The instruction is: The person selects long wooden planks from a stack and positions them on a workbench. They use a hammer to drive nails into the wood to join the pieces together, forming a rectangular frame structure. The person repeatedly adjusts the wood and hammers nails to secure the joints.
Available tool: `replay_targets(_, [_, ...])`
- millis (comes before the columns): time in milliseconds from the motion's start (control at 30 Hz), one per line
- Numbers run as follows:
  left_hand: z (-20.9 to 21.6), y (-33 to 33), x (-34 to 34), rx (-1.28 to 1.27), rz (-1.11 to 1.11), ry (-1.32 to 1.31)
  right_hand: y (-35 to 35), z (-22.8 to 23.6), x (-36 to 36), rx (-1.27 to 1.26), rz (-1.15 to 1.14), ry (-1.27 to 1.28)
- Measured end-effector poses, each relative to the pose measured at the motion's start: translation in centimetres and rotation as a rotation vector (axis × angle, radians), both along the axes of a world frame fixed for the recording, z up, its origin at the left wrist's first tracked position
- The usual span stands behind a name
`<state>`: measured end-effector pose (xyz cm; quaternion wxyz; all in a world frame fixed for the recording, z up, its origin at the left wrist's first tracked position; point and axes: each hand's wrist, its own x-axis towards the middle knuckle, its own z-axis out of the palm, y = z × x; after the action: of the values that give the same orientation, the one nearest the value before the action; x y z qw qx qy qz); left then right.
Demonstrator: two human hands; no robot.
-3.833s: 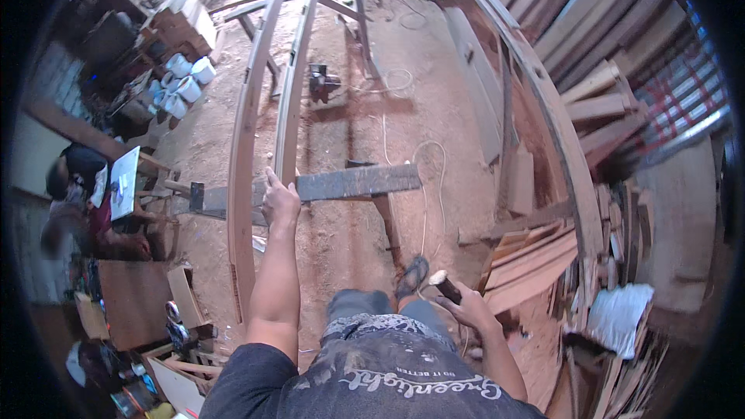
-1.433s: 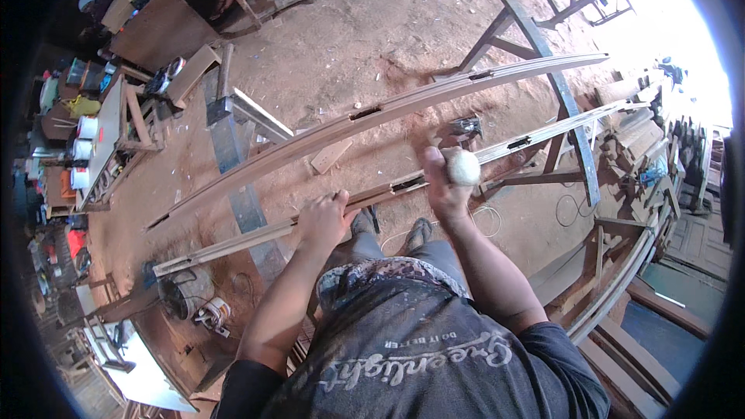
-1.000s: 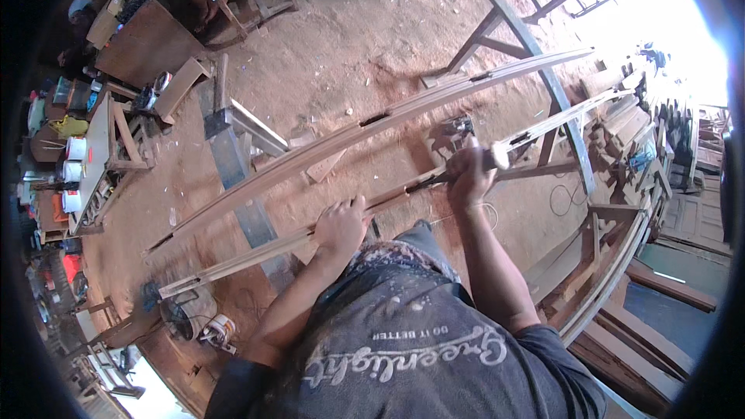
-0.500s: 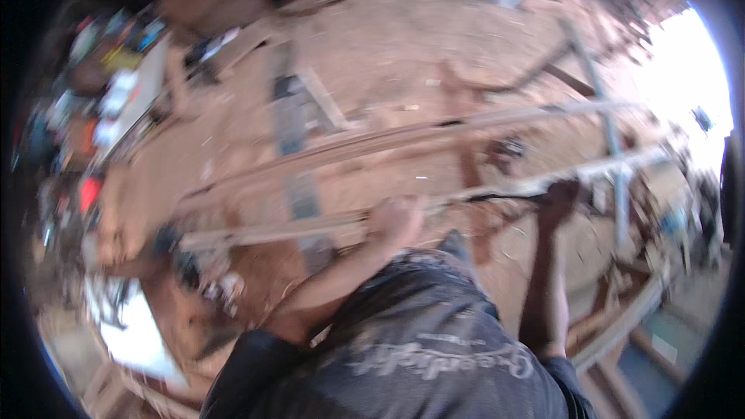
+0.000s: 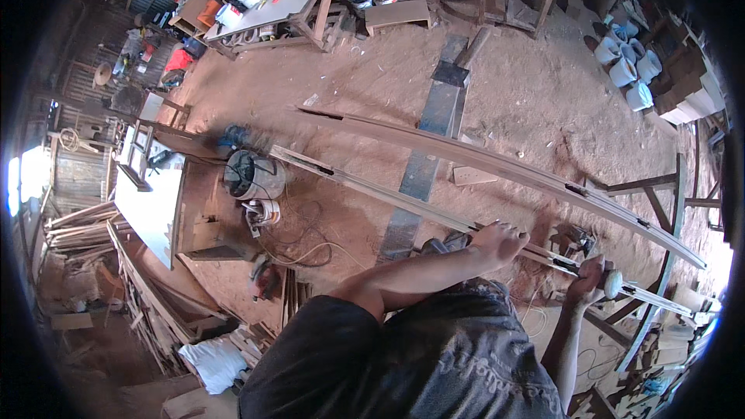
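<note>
A long, narrow wooden beam (image 5: 365,188) with dark slots cut in it runs across in front of me, low at the right. My left hand (image 5: 499,245) lies over this beam, fingers curled across its top. Farther right along it, my right hand (image 5: 587,279) is closed on a tool with a round, pale head (image 5: 613,285), whose handle is hidden in the fist. A dark slot shows in the wood just left of that hand. Beyond lies a second, darker slotted beam (image 5: 466,154), roughly parallel to the first.
A trestle (image 5: 673,237) stands under the beams at the right. Left of me are a bucket (image 5: 268,178), cables and a white-topped table (image 5: 147,206). White buckets (image 5: 623,72) stand at the far right; a worktable (image 5: 283,1) and a low bench (image 5: 397,15) stand at the back.
The view has swung, so the beams now slope down to the right, and the blur has gone. The round pale tool head now shows beside my right hand. My left hand stays on the near beam.
</note>
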<state>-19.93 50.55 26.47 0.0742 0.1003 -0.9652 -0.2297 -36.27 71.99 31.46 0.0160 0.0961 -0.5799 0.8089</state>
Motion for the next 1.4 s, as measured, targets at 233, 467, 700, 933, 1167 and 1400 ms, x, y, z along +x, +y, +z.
replay_targets(233, [0.7, -0.7, -0.6, 0.016, -0.158, -0.144, 5.2, -4.0, -3.4, -0.199, 0.033, -0.056])
replay_targets(467, [3.9, -1.0, -0.3, -0.069, -0.136, -0.230, 6.6, 7.3, -5.2, -0.918, -0.271, -0.589])
replay_targets(700, [3.7, -1.3, -0.5, -0.031, -0.146, -0.204, 6.2, 10.7, -4.5, -0.660, -0.389, -0.325])
replay_targets(933, [6.2, -8.1, -8.4, -0.242, -0.022, 0.335, -5.0, 9.7, -9.0, -0.528, -0.217, -0.215])
replay_targets(1167, [2.4, -12.9, -11.4, -0.176, 0.008, -0.337, -11.0, 6.9, -12.5, -0.164, -0.120, -0.058])
replay_targets(1400, [1.5, -12.7, -11.2, -0.168, 0.035, -0.403, -17.4, 2.0, -5.1, 0.796, -0.054, 0.480])
